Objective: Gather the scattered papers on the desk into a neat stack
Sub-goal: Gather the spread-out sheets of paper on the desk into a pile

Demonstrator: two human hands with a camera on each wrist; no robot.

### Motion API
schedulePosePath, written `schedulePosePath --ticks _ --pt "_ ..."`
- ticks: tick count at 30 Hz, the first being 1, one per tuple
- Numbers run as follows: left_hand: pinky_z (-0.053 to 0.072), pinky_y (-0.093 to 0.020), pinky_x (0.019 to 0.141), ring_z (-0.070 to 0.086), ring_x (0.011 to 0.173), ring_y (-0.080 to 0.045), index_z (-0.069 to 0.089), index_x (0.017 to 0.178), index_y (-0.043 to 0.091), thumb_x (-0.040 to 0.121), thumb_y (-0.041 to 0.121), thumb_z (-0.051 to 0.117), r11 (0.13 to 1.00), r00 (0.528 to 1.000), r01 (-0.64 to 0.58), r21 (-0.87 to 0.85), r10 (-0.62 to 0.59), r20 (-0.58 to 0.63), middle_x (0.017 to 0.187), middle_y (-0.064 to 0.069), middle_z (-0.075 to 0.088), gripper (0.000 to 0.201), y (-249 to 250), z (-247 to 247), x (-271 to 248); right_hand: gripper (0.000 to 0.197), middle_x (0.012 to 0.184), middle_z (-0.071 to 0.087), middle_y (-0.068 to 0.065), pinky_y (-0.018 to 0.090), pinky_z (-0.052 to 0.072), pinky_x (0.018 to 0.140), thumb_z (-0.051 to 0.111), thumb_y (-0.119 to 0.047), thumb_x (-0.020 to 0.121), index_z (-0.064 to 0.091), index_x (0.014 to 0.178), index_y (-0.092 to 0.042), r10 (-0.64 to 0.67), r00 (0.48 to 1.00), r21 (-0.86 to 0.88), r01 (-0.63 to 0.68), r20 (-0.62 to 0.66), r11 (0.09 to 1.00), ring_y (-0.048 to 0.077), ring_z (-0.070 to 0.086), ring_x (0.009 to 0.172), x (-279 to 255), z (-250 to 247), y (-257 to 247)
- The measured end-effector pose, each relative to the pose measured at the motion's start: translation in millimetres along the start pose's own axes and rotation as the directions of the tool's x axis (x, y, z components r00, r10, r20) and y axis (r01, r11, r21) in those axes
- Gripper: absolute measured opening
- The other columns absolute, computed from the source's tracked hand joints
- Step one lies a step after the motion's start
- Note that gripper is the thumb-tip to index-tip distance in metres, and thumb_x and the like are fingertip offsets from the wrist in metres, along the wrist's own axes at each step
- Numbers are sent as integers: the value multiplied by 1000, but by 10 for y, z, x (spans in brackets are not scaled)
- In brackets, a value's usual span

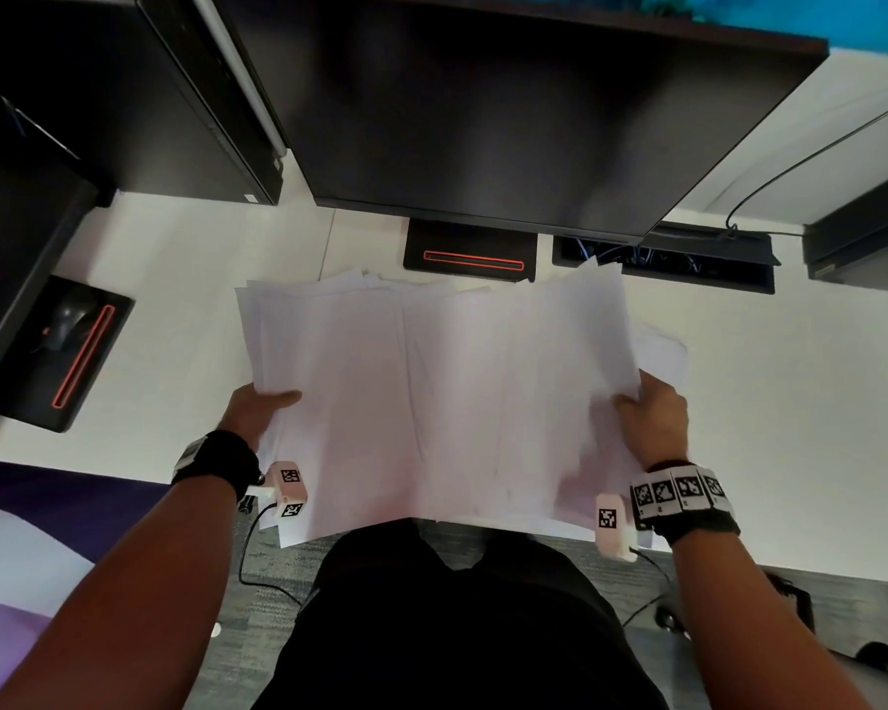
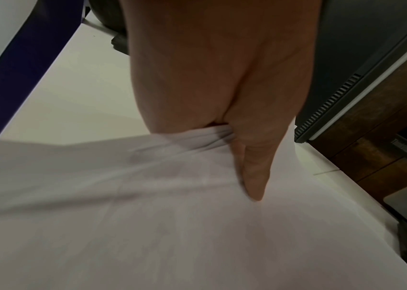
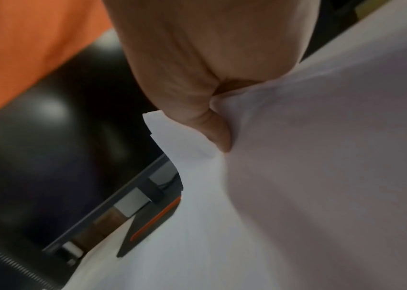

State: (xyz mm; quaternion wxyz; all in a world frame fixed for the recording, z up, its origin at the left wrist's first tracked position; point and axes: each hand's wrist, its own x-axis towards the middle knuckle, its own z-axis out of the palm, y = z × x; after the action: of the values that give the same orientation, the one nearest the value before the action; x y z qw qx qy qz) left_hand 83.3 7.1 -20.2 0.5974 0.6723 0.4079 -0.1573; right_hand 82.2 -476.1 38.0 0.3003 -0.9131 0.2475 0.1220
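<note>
A wide, loose bundle of white papers (image 1: 442,397) hangs in front of me over the near edge of the white desk (image 1: 185,279). My left hand (image 1: 262,409) pinches its left edge, thumb on top and fingers hidden beneath. My right hand (image 1: 647,415) pinches the right edge the same way. Sheet edges fan out unevenly at the far side and at the right. In the left wrist view the left hand's thumb (image 2: 254,172) presses on the papers (image 2: 147,225). In the right wrist view the right hand's thumb (image 3: 217,129) creases the papers (image 3: 321,176).
A dark monitor (image 1: 508,105) stands behind the papers on a black base with a red stripe (image 1: 470,253). A second monitor base with a mouse (image 1: 70,320) lies at the left. A cable tray (image 1: 688,261) is recessed at the right rear. A PC tower (image 1: 124,89) stands at the far left.
</note>
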Motion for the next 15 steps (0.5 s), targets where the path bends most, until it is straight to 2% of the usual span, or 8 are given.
schedulePosePath --ticks 1,2,5,6,8,10,13,15 --pt "59 -34 87 73 82 -22 68 113 -9 86 -12 70 1000 1000 -3 11 3 -7 91 -10 77 28 -21 -16 39 10 77 56 14 34 33 68 50 -9 92 59 88 -7 -57 998 -22 57 -29 998 34 48 73 -56 -59 -23" --pt "55 -38 94 69 91 -26 66 121 -10 85 -12 72 1000 1000 -6 20 6 -12 100 -16 73 36 -25 -21 51 18 77 58 15 34 33 68 46 -12 90 63 91 -6 -103 993 -48 100 -64 994 35 49 71 -109 -108 -26" --pt "53 -41 97 65 94 -28 65 126 -9 84 -10 73 1000 1000 -6 29 6 -7 100 -15 70 42 -48 -41 95 34 87 71 27 34 36 70 49 -2 91 73 117 -4 -170 977 -101 157 -129 982 45 61 75 -246 -258 -49" --pt "51 -43 100 65 97 -29 65 126 -10 84 -10 74 999 1000 -3 32 3 -6 102 -17 70 43 -50 -38 96 37 86 71 27 34 37 70 50 1 90 73 117 -7 -168 976 -83 158 -137 984 44 59 74 -280 -302 -57" --pt "50 -40 96 64 100 -30 65 126 -10 84 -8 75 999 1000 -4 41 4 -10 112 -22 69 43 -66 -44 117 32 78 64 20 35 38 69 52 6 87 73 104 -11 -147 980 -7 147 -134 989 38 52 71 -301 -360 -70" --pt "47 -36 91 64 100 -30 65 126 -10 85 -7 75 998 1000 -4 55 5 -16 114 -22 68 42 -70 -45 116 27 76 64 15 37 42 68 55 10 82 66 90 -13 -101 992 84 108 -81 991 37 55 73 -295 -368 -66" --pt "47 -36 92 63 101 -29 64 128 -11 85 -8 74 999 1000 -9 51 9 -11 115 -21 68 44 -71 -37 133 16 75 66 14 38 48 69 58 6 77 66 84 -6 22 1000 266 -19 -9 964 26 55 71 -293 -343 -27" --pt "46 -36 91 63 102 -29 64 127 -10 85 -7 74 998 1000 -8 55 9 -18 116 -20 68 43 -80 -49 154 9 76 66 13 40 51 69 61 1 79 66 84 -5 75 997 345 -67 -10 936 23 54 70 -295 -346 -13"
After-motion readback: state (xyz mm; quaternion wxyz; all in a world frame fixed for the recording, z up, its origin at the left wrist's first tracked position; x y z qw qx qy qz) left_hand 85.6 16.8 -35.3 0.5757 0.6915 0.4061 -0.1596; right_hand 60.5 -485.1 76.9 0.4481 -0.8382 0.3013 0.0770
